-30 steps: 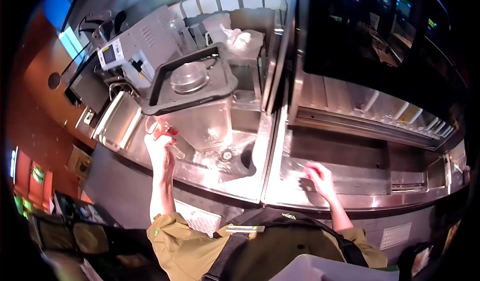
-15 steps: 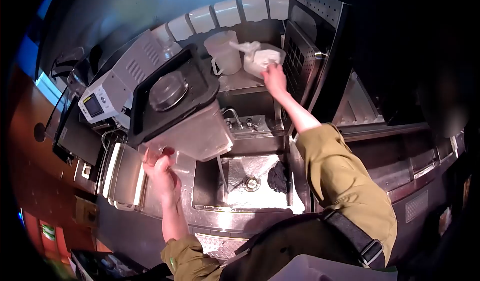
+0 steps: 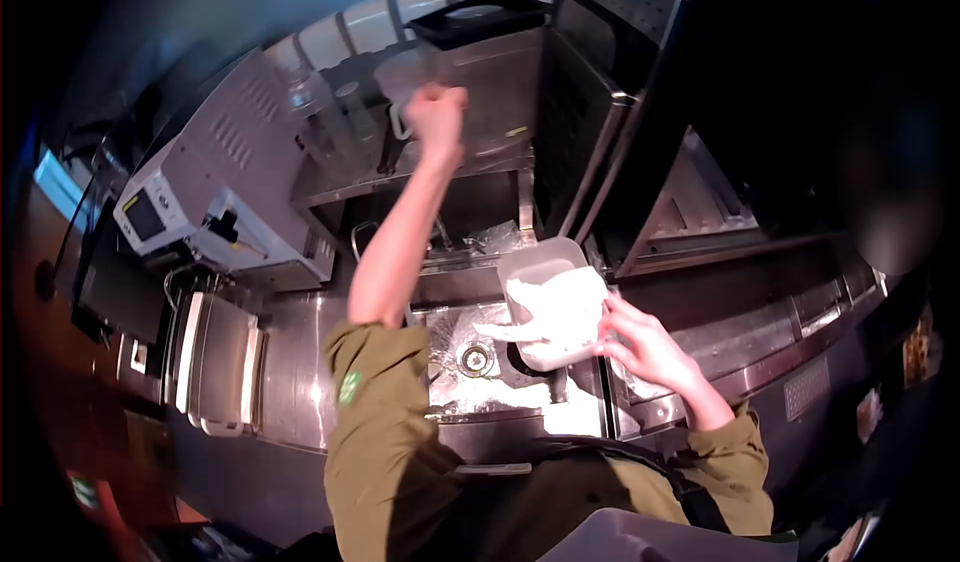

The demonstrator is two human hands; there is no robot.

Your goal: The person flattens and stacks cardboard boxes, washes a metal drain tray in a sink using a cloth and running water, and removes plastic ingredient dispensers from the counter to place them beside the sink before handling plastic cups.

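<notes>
Clasping a box (image 3: 515,260) by its side over the sink (image 3: 450,398), a worker's right hand (image 3: 645,350) supports a white bag (image 3: 570,307) bunched inside, one end trailing past the rim. The blurred left hand (image 3: 436,122) reaches to the tub (image 3: 500,87) on the back shelf, beside a pitcher (image 3: 397,77); whether it grips is unclear. A level box and fingers spread low would likely best steady the one-handed load; a firm, upright tub seems safest.
</notes>
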